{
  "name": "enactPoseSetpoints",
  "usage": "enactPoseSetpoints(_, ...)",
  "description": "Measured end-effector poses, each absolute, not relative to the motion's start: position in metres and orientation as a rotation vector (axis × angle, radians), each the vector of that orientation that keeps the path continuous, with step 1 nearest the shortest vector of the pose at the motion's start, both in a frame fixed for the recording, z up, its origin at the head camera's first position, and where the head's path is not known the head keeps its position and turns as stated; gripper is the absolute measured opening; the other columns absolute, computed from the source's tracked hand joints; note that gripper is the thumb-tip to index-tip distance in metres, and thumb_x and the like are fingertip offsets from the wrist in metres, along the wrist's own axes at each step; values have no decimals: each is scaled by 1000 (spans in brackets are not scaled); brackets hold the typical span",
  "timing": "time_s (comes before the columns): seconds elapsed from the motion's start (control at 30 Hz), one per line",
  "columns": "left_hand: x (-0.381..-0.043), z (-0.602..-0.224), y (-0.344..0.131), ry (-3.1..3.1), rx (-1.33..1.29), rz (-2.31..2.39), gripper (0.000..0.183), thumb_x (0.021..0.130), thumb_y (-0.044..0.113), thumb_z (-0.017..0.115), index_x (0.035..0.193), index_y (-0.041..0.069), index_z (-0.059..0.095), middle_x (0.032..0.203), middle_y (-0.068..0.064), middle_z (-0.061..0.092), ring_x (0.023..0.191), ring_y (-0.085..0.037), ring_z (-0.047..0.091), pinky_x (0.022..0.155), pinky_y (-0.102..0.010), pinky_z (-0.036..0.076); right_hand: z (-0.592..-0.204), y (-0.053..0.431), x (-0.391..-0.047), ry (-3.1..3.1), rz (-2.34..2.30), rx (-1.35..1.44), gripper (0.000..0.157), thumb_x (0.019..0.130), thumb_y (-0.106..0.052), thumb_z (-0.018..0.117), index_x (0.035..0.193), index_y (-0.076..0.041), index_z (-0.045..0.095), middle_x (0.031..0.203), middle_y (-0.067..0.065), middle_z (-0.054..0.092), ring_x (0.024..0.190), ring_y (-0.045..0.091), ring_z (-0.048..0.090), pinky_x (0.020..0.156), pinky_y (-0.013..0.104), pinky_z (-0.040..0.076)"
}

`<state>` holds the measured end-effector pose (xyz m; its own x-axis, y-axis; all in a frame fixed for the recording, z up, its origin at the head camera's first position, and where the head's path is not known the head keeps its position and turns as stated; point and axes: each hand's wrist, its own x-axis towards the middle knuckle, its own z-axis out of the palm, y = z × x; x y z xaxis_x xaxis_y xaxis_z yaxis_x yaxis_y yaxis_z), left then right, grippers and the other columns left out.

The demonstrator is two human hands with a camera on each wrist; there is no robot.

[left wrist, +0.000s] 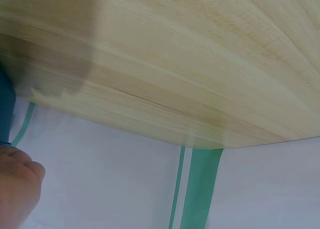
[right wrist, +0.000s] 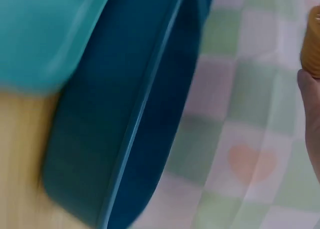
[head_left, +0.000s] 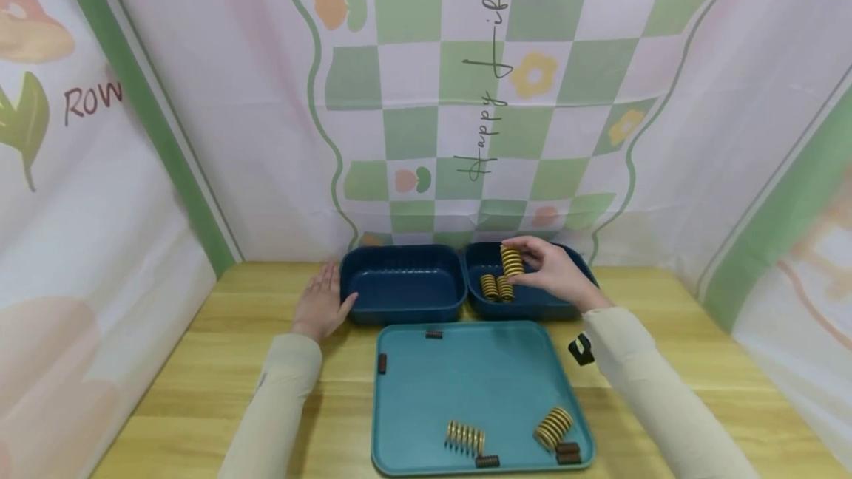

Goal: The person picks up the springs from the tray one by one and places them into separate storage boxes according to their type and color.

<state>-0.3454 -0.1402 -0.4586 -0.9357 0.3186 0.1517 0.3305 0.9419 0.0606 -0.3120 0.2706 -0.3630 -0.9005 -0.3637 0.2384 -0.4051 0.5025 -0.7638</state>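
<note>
Pinching gold spring (head_left: 512,260) between thumb and fingers of right hand (head_left: 554,272). Spring tilted, over right bin (head_left: 532,310), near two gold springs (head_left: 489,287) inside. Left hand (head_left: 319,303) beside left bin (head_left: 399,315): fingers extended, nothing grasped. Nearer, tray (head_left: 459,390) bears two coarser springs (head_left: 553,428), small brown springs (head_left: 488,460). Risks, judged: careless lowering could topple bin pair; slack pinch could let round coil slip, roll.

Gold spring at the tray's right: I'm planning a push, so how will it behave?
The gold spring lies on its side, so it may roll. Its thick, metallic-looking coils suggest it's probably stiff. The dark springs close by might block it.
</note>
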Motion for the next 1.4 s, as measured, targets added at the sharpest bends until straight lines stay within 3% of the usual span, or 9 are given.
enactPoseSetpoints(0.1, -344, -457, -141, -2955, -487, -121, 71, 101, 43, 34, 141, -15, 27, 148, -29, 25, 139, -38, 22, 113, -46, 20, -373, 281, -330, -2810, 999, 682, 56, 78, 0, 74, 129, 3, 52, 127, 22, 53, 115, 37, 52, 90, 45, 48)
enactPoseSetpoints(0.23, -342, -455, -141, -2953, -478, -126, 70, 101, 43, 34, 141, -14, 28, 148, -28, 26, 138, -38, 22, 113, -46, 20, -390, 291, -349, -2937, 595, 672, 54, 76, -2, 76, 124, 6, 54, 114, 21, 58, 95, 33, 59, 77, 45, 51)
enactPoseSetpoints(0.4, -341, -454, -139, -2947, -490, -109, 71, 101, 44, 34, 141, -14, 28, 148, -28, 27, 138, -38, 24, 112, -45, 22, -410, 296, -364, -3072, 361, 630, 51, 75, -3, 76, 121, 9, 55, 110, 23, 59, 96, 35, 58, 80, 46, 50)
enactPoseSetpoints(0.57, -341, -455, -139, -2959, -478, -123, 71, 101, 43, 34, 141, -14, 28, 148, -27, 26, 139, -37, 22, 113, -45, 21, -424, 292, -373, -3151, 328, 617, 50, 76, -2, 75, 120, 9, 56, 114, 25, 58, 101, 37, 57, 81, 45, 50)
enactPoseSetpoints(1.0, -341, -452, -137, -2993, -472, -133, 71, 101, 44, 33, 142, -14, 26, 149, -28, 24, 139, -37, 20, 114, -45, 18, -440, 276, -384, -3090, 306, 801, 38, 76, 4, 72, 111, 10, 61, 103, 23, 62, 90, 33, 60, 75, 42, 52)
enactPoseSetpoints(1.4, -345, -456, -139, -3002, -462, -127, 71, 101, 45, 31, 143, -13, 25, 150, -27, 21, 140, -37, 18, 114, -44, 17, -441, 272, -389, -3090, 340, 789, 45, 75, -1, 75, 117, 6, 60, 110, 22, 61, 94, 32, 59, 77, 43, 52)
